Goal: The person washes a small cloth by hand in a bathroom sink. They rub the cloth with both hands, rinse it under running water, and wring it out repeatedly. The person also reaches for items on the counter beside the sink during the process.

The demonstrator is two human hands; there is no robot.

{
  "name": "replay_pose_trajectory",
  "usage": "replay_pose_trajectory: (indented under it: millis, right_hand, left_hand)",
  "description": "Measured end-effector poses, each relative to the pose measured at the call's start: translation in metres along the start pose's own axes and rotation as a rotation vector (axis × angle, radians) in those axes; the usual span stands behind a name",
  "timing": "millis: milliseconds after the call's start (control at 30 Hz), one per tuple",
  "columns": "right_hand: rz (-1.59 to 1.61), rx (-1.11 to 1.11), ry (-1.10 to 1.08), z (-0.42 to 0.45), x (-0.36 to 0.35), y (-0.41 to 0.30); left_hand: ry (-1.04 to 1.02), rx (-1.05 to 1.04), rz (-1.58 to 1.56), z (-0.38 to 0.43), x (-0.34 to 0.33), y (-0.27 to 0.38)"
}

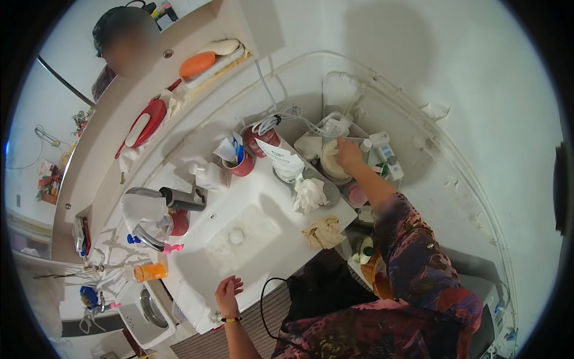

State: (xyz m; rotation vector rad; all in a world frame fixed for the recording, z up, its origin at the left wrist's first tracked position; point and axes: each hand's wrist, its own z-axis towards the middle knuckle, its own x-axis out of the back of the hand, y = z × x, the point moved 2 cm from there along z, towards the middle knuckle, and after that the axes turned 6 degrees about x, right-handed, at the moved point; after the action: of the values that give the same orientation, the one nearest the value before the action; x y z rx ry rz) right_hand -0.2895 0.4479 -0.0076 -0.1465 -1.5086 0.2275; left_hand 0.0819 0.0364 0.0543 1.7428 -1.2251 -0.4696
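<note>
My left hand (228,294) hangs over the front rim of a white washbasin (278,264), holding nothing, its fingers loosely curled and apart. Out at the corner, my right hand (350,153) is at the edge of a round, pale-topped jar (333,162). The hand covers part of this jar, so whether its fingers grip it is hidden. Around it stand a clear plastic bin (309,132) with white items, a small white-capped bottle (366,144), white boxes (381,142) and a pink-topped container (357,195).
On the basin's rim are crumpled white tissue (310,195), crumpled tan paper (323,232), a white packet (282,161), a red cup (241,164) and a white bottle (210,175). A faucet (150,238) arches over the bowl. Soap dishes (215,67) line the mirror ledge. A coiled cable (269,123) lies behind.
</note>
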Motion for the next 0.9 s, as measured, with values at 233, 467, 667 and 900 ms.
replay_pose_trajectory:
  millis: [233,467,667,900]
  right_hand:
    - [0.133,0.303,0.013,-0.022,-0.010,-0.010]
    - [0.134,0.202,0.211,-0.006,-0.006,0.021]
    - [0.335,0.507,0.215,0.006,-0.021,-0.001]
    - [0.258,0.318,0.126,-0.021,-0.003,0.021]
  left_hand:
    - [-0.014,-0.011,-0.013,0.001,0.001,-0.008]
    - [0.008,0.028,-0.007,-0.002,0.005,-0.013]
    - [-0.042,-0.024,0.031,0.001,-0.010,0.003]
    - [-0.037,-0.026,0.057,-0.001,-0.002,0.005]
